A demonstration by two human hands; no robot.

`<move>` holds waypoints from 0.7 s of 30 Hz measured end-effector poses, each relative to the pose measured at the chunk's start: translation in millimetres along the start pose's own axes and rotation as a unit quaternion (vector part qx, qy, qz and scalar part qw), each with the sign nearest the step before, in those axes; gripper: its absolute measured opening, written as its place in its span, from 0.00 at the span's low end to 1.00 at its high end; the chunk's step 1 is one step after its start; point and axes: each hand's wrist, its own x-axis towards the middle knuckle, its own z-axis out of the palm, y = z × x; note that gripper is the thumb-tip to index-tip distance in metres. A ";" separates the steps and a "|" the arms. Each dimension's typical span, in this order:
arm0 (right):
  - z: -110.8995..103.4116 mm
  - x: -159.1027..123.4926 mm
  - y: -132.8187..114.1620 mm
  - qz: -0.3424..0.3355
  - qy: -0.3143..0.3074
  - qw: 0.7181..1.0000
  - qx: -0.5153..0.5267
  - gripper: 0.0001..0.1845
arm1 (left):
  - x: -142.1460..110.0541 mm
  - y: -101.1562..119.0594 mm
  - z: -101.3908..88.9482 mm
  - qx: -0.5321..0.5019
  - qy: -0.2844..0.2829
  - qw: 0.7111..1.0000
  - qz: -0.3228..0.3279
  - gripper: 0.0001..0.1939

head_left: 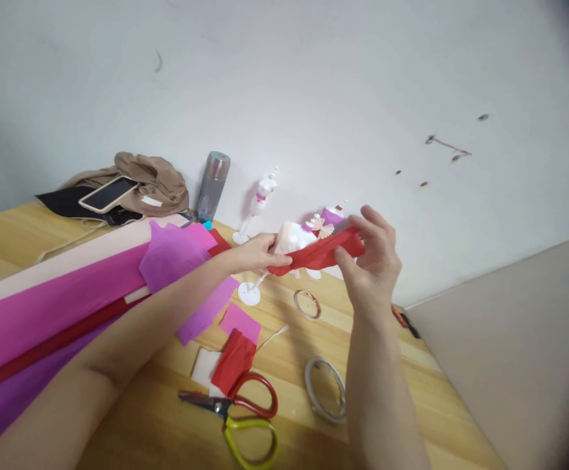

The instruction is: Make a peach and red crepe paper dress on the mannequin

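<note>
1. Red strip (316, 253), qty 1: long, narrow, creased; held aloft, just rt of ctr frame.
2. L hand (253, 253): nearly closed; strip's left end pinched.
3. R hand (375, 266): half-curled; rt end pinched, thumb vs. fingers.
4. Tape rings (309, 380), qty 2, lower ctr-rt.
5. Scissors (222, 406), 1 pr, btm ctr.

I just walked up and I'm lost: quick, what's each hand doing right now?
Left hand: closed, holding one end of the red strip.
Right hand: closed, thumb and fingers pinching the strip's other end.

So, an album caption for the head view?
Left hand and right hand hold a red strip; scissors lie on the wooden table.
</note>
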 end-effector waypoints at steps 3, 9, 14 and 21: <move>-4.3 5.7 0.7 -0.026 -0.015 1.000 0.003 0.10 | 0.2 -1.0 0.3 0.000 0.002 1.000 -0.001 0.28; -7.2 4.7 -4.5 -0.008 -0.016 1.000 0.017 0.10 | 1.1 -7.8 -2.5 0.018 0.023 0.999 0.011 0.31; -15.4 2.6 -15.6 -0.006 -0.016 0.999 0.031 0.10 | 0.6 -8.6 -5.6 0.025 0.005 0.999 0.029 0.34; -27.5 -4.5 -33.8 0.023 -0.018 0.996 0.086 0.10 | -4.1 -0.4 -8.2 0.049 -0.035 0.998 -0.001 0.35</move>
